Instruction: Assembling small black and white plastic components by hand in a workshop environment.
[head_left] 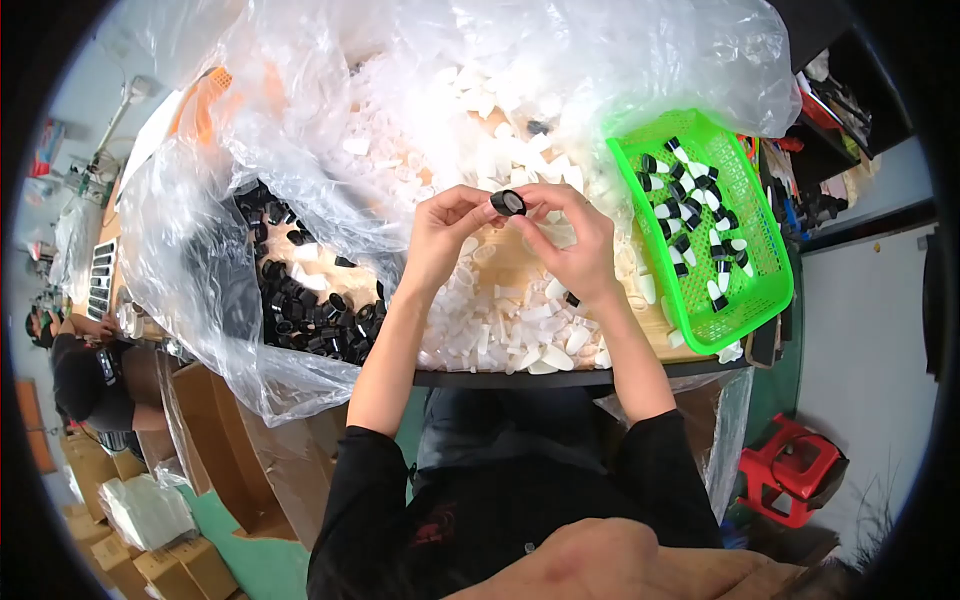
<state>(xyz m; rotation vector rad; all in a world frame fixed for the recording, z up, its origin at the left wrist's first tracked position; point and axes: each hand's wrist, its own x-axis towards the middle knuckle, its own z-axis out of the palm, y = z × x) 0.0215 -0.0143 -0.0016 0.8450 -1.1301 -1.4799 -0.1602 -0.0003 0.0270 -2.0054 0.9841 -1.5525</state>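
While hands [440, 230] pinch the black cap [508, 203], its axis slants up rightward.

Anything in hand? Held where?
A small black cap-like piece, in both hands' fingertips: left hand at its left side, right hand at its right edge. Exact finger contacts are too small to tell.

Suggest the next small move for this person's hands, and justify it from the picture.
Perhaps the left hand should hold the black cap alone while the right hand picks up a loose white piece: both hands are at the cap, no white part visibly sticks out of it, and pieces in the green basket seem to pair black with white.
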